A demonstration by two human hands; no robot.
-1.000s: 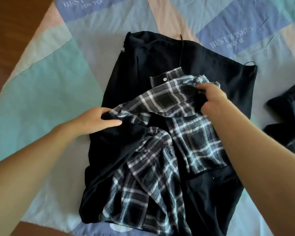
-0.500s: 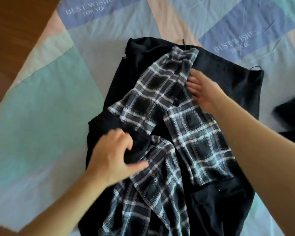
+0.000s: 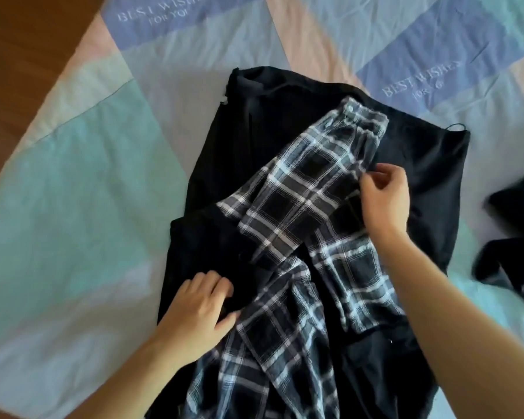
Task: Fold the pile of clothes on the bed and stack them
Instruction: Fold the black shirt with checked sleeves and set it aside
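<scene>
A black-and-white plaid shirt (image 3: 300,207) lies crumpled on top of a large black garment (image 3: 254,140) spread on the bed. One plaid sleeve stretches up to the right, its buttoned cuff (image 3: 363,119) near the black garment's far edge. My right hand (image 3: 383,201) pinches the right edge of that sleeve. My left hand (image 3: 200,309) rests lower left, fingers curled on a fold of black cloth beside the plaid.
The bed is covered by a patchwork quilt (image 3: 73,192) in teal, lilac, pink and blue with "BEST WISHES" lettering. More dark clothes (image 3: 515,246) lie at the right edge. Brown wooden floor (image 3: 22,40) shows at the upper left.
The plaid sleeve was flipped away from me and laid out up-right over the black garment. My right hand slid down to pinch its edge; my left hand dropped toward me onto the black fold.
</scene>
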